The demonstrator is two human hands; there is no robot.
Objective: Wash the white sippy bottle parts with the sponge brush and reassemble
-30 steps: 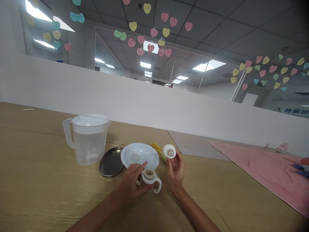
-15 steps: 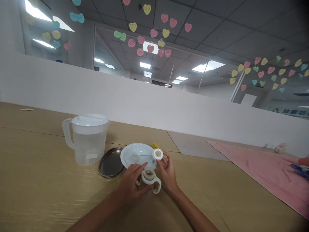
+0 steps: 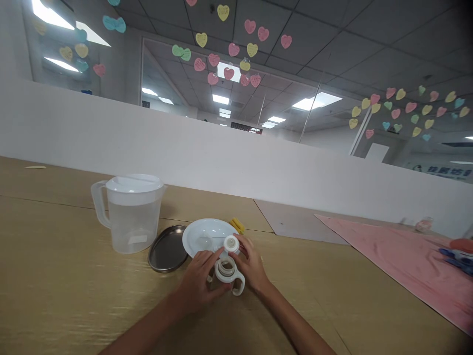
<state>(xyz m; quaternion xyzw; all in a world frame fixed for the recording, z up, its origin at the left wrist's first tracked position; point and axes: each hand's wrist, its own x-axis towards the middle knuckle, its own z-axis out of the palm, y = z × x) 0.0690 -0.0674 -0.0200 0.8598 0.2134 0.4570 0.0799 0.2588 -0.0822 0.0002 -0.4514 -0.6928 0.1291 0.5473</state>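
My left hand (image 3: 201,279) is wrapped round a small bottle (image 3: 225,272) with a white collar and a side handle. The bottle stands uncapped, its round mouth facing up. Between the fingers of my right hand (image 3: 252,262) is a white round bottle cap (image 3: 231,243), tilted so its inner side faces me. The cap is just above and behind the bottle's mouth, apart from it. A white oval dish (image 3: 194,233) lies right behind both hands, with a clear rounded piece (image 3: 204,243) in it. Part of the dish is hidden by my fingers.
A lidded clear pitcher (image 3: 133,215) of water stands at left, beside a dark metal tray (image 3: 168,250). A yellow object (image 3: 237,225) lies behind the dish. A pink cloth (image 3: 399,256) covers the right side, with blue and red items (image 3: 458,256) on it. A white wall (image 3: 207,153) runs behind.
My right hand has brought the cap left and slightly down, closer to the bottle's mouth, uncovering more of the yellow object. My left hand keeps its hold on the bottle.
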